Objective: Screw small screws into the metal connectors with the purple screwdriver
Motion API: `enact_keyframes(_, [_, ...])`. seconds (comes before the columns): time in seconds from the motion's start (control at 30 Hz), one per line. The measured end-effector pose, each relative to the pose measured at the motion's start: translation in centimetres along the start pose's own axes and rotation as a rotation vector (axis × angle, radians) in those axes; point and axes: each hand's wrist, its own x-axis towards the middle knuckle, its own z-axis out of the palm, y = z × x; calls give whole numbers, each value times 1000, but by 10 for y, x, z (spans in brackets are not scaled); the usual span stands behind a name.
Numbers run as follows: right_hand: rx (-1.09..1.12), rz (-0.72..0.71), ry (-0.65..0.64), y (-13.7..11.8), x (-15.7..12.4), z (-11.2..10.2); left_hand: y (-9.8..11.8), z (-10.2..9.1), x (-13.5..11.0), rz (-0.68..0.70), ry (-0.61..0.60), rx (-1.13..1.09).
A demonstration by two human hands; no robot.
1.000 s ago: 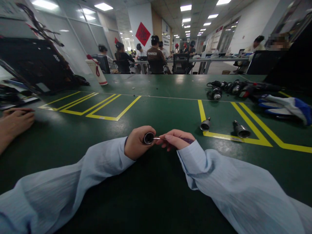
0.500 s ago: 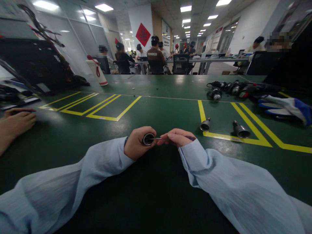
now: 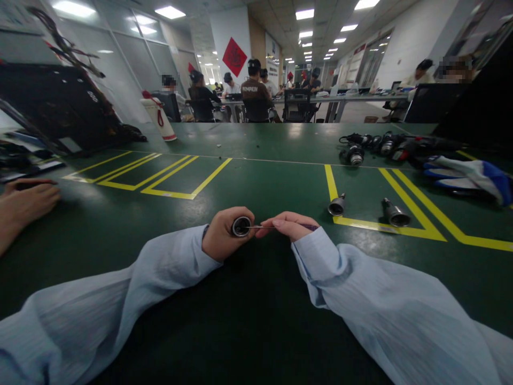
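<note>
My left hand (image 3: 222, 235) is closed round a small dark cylindrical part (image 3: 241, 226) whose open round end faces me. My right hand (image 3: 290, 224) pinches a thin screwdriver (image 3: 262, 228) with a purple handle; its metal tip reaches into the part's open end. Both hands rest on the green table (image 3: 256, 182) near its front, wrists in light blue sleeves. Two similar metal cylinders (image 3: 337, 205) (image 3: 396, 214) lie on a yellow line to the right of my right hand.
At the far left another person's hand (image 3: 24, 206) rests on the table. A cluster of black power-tool parts (image 3: 372, 144) and blue-white gloves (image 3: 468, 174) lie at the back right. A white bottle (image 3: 160, 118) stands at the back left. People sit at tables behind.
My right hand has drawn slightly to the left and the screwdriver tip stays at the part's mouth. Otherwise nothing has visibly moved.
</note>
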Motion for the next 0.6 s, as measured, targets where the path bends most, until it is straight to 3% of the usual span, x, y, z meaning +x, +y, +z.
enact_keyframes(0.27, [-109,-33,26,-2,-3,2,2,2,0,51,6,109])
enact_keyframes(0.6, [-1,28,-23,2,0,-1,3,-1,0,80,-19,61])
